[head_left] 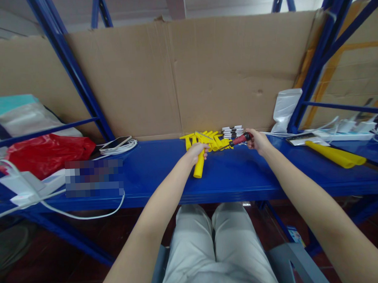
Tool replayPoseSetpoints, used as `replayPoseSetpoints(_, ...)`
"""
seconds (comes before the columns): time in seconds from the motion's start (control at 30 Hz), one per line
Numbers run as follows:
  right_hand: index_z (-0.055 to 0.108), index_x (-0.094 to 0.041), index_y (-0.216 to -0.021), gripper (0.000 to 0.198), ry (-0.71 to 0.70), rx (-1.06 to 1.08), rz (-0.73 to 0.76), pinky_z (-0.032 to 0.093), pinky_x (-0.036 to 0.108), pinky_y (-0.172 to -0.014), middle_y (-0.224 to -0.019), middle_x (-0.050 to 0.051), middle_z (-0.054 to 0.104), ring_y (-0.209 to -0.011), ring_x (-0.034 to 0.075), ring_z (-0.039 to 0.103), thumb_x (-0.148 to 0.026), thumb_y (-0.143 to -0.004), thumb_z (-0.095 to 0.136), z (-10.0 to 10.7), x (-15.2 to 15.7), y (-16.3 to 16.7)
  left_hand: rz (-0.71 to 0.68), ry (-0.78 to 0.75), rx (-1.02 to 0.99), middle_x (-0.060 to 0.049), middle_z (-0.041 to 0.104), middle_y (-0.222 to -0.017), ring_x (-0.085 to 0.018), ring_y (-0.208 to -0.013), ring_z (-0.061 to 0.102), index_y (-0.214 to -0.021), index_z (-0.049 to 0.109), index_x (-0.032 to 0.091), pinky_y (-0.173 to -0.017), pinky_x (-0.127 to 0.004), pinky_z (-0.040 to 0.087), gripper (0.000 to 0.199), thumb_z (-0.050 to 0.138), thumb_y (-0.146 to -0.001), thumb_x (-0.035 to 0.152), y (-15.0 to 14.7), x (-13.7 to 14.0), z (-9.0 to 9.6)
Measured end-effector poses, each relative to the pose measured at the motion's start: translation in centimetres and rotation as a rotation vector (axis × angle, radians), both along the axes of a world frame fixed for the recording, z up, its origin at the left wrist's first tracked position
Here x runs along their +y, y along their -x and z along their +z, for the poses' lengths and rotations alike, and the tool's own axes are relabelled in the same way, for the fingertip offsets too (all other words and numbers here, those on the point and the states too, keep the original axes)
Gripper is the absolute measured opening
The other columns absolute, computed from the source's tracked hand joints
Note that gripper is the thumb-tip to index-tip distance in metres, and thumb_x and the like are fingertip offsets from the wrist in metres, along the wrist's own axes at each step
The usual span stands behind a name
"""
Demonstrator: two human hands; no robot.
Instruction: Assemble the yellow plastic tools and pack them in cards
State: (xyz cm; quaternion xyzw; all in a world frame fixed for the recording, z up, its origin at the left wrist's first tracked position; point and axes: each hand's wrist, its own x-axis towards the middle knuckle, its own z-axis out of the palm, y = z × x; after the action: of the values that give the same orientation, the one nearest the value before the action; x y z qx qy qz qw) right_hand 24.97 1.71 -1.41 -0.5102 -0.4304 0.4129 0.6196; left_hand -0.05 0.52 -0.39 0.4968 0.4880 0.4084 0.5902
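Note:
My left hand (pixel 198 152) is closed around a yellow tube-shaped piece (pixel 198 169), its round end pointing toward me. In my right hand (pixel 256 141) is a screwdriver (pixel 239 140) with a red and black handle, its shaft pointing left toward the yellow piece. Whether the tip touches the piece, I cannot tell. Behind my hands lies a group of similar yellow pieces (pixel 215 141). Several black-and-white small items (pixel 232 131) sit stacked beside them, near the cardboard.
A blue shelf top (pixel 152 172) backed by cardboard (pixel 136 81) carries everything. At left are a red bag (pixel 48 152), a phone (pixel 116 142) and white cables (pixel 119 150). At right stand a white pouch (pixel 286 110), a power strip (pixel 345 135) and long yellow pieces (pixel 333 154).

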Motion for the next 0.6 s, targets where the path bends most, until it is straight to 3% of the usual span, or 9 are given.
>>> replayPoseSetpoints(0.27, 0.052, -0.02, -0.073, 0.035, 0.204, -0.215, 0.158, 0.032, 0.019, -0.034, -0.046, -0.002, 0.051, -0.035, 0.01, 0.045, -0.046, -0.092, 0.063, 0.1, -1.0, 1.0, -0.009, 0.008, -0.014, 0.01, 0.04, -0.047, -0.007, -0.035, 0.037, -0.098, 0.055, 0.016, -0.039, -0.018, 0.029, 0.02, 0.052, -0.083, 0.004, -0.1, -0.1, 0.1)
replayPoseSetpoints(0.4, 0.054, -0.019, -0.067, 0.048, 0.071, -0.43, 0.329, 0.029, 0.018, -0.034, -0.047, -0.004, 0.05, -0.038, 0.008, 0.045, -0.059, -0.072, 0.081, -0.8, -1.2, 1.6, -0.009, 0.004, -0.007, 0.01, 0.041, -0.047, -0.007, -0.035, 0.037, -0.096, 0.055, 0.016, -0.04, -0.019, 0.029, 0.017, 0.054, -0.083, 0.006, -0.1, -0.2, 0.2)
replayPoseSetpoints(0.5, 0.057, -0.018, -0.061, 0.053, -0.055, -0.59, 0.357, 0.022, 0.019, -0.037, -0.046, -0.006, 0.048, -0.04, 0.006, 0.037, -0.061, -0.057, 0.087, -1.8, -0.8, 2.5, -0.006, 0.005, 0.002, 0.01, 0.04, -0.047, -0.007, -0.034, 0.036, -0.092, 0.054, 0.018, -0.039, -0.018, 0.029, 0.015, 0.054, -0.084, 0.006, -0.2, -0.3, 0.2)
replayPoseSetpoints(0.6, 0.06, -0.017, -0.06, 0.051, -0.148, -0.667, 0.396, 0.023, 0.019, -0.042, -0.048, -0.006, 0.05, -0.045, 0.006, 0.038, -0.061, -0.052, 0.087, -2.6, -0.4, 3.4, -0.007, 0.005, 0.002, 0.01, 0.04, -0.047, -0.007, -0.034, 0.036, -0.09, 0.053, 0.018, -0.039, -0.018, 0.028, 0.014, 0.053, -0.085, 0.006, -0.2, -0.4, 0.3)
